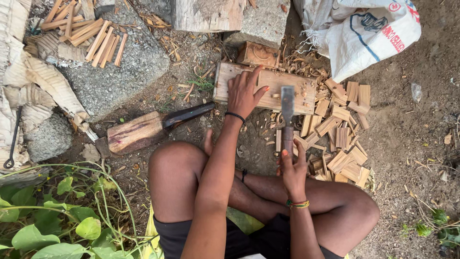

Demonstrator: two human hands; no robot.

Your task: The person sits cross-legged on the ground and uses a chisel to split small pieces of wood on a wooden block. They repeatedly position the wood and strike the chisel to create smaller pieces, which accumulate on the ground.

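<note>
Head view: your left hand [244,93] lies flat, fingers spread, on the wooden block's [266,88] left end; your right hand [292,168], clamped on the chisel [287,120], aims its blade at the block's near edge.

**Hand and Arm Position**

Left hand [243,93]: arm extended forward, palm down, fingers [254,76] spread flat. Right hand [292,170]: fist closed in a grip, thumb up, wrist straight. Seated cross-legged, both knees bent outward.

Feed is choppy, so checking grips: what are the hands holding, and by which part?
Right hand grips a flat-bladed chisel by its wooden handle. Left hand holds nothing; it lies flat on the wooden block.
</note>
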